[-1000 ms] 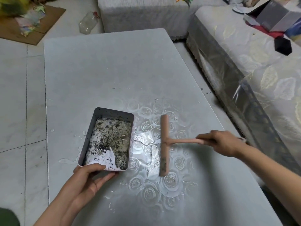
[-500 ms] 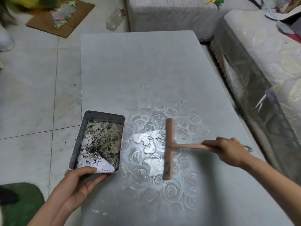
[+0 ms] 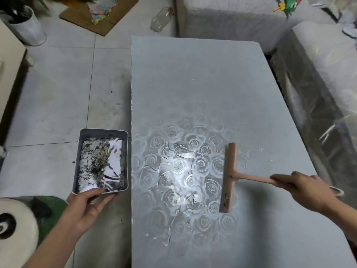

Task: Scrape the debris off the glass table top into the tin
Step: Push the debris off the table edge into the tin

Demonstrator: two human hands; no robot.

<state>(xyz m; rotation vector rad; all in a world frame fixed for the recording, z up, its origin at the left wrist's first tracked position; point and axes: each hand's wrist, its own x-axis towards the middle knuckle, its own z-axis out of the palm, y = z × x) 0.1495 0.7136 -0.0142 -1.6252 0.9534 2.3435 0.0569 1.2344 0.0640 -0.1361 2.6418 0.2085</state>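
Note:
The grey glass table top [image 3: 193,78] carries a rose pattern and thin white flakes of debris [image 3: 183,154] near its middle. My left hand [image 3: 87,205] holds the near edge of a rectangular tin [image 3: 82,151], which hangs off the table's left edge over the floor. Dark and white scrapings fill the tin. My right hand [image 3: 301,187] grips the handle of a pink T-shaped scraper [image 3: 229,176], whose blade rests on the glass to the right of the debris.
A covered sofa [image 3: 318,84] runs along the table's right side and another seat stands beyond its far end. On the tiled floor at left lie cardboard [image 3: 100,18], a plastic bottle [image 3: 161,19] and a white pot [image 3: 25,28]. A panda cushion [image 3: 15,227] sits at bottom left.
My left hand carried the tin left, from the table top to beyond its left edge. The scraper shifted right across the glass, away from the tin.

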